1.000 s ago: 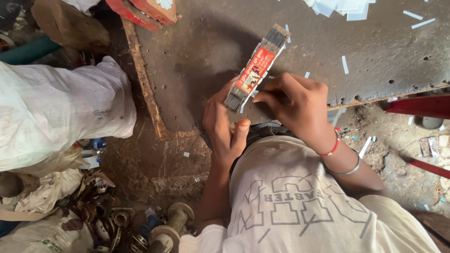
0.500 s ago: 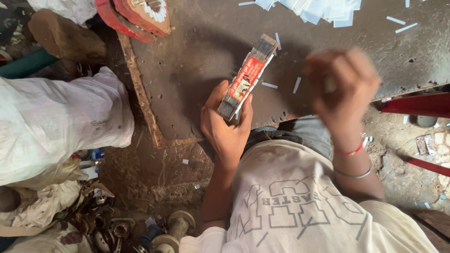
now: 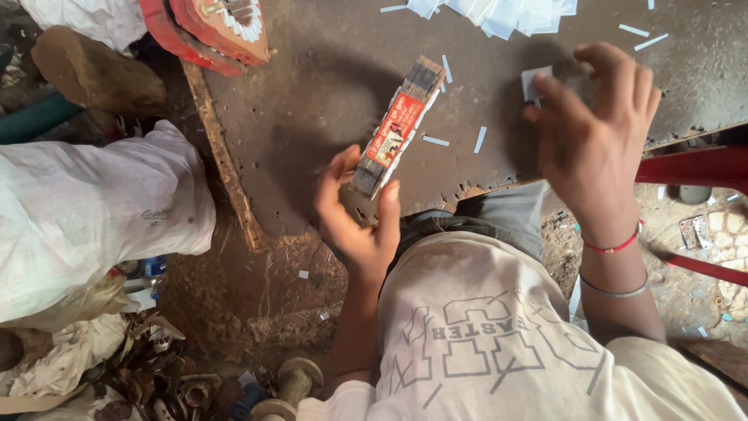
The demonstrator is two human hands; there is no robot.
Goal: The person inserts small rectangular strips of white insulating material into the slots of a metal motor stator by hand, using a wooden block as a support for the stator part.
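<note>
The big dark surface [image 3: 327, 101] has small white paper strips [image 3: 506, 14] on it. The left hand [image 3: 354, 214] holds a long thin stack [image 3: 397, 129] with a red label, gripping its near end. The stack points up and away to the right. The right hand [image 3: 596, 136], by the stack before, is now lifted away, fingers spread wide, holding nothing.

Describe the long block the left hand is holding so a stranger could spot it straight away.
Start at the dark, scuffed work board that fills the top of the view, and go to its near edge. There the left hand has its grip on the low end of a long, narrow dark block lying aslant. It alone wears a red and white printed label; the scraps around it are plain pale paper strips.
</note>
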